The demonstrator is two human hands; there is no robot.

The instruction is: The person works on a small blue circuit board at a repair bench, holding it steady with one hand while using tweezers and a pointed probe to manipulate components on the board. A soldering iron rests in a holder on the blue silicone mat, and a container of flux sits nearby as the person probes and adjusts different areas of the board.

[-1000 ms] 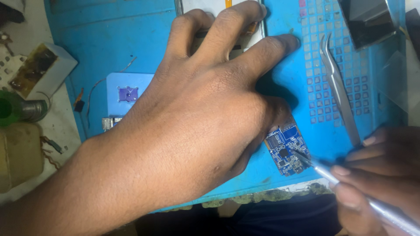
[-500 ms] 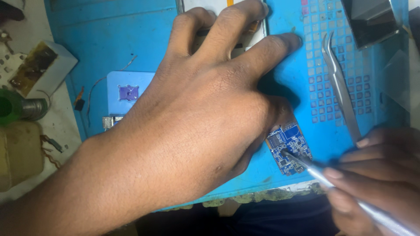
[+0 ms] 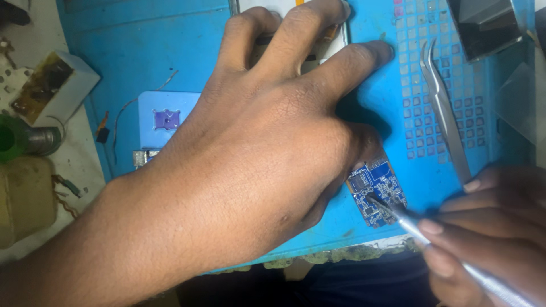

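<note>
My left hand [image 3: 267,153] lies flat across the blue work mat [image 3: 131,51], fingers spread toward the far edge. Its thumb side presses down a small blue circuit board [image 3: 380,190] near the mat's front edge. My right hand [image 3: 483,227] at the lower right grips a thin metal pointed tool [image 3: 409,222]. The tool's tip touches the middle of the board. Most of the board's left part is hidden under my left hand.
Steel tweezers [image 3: 443,108] lie on the mat's gridded area at the right. A pale blue small plate [image 3: 165,119] sits left of my hand. Off the mat at left are a white box with residue [image 3: 48,85], a green spool [image 3: 17,139] and a yellowish sponge [image 3: 25,199].
The tool tip has slid a little leftward onto the board's middle, with my right hand following. My left hand stays pressed in place.
</note>
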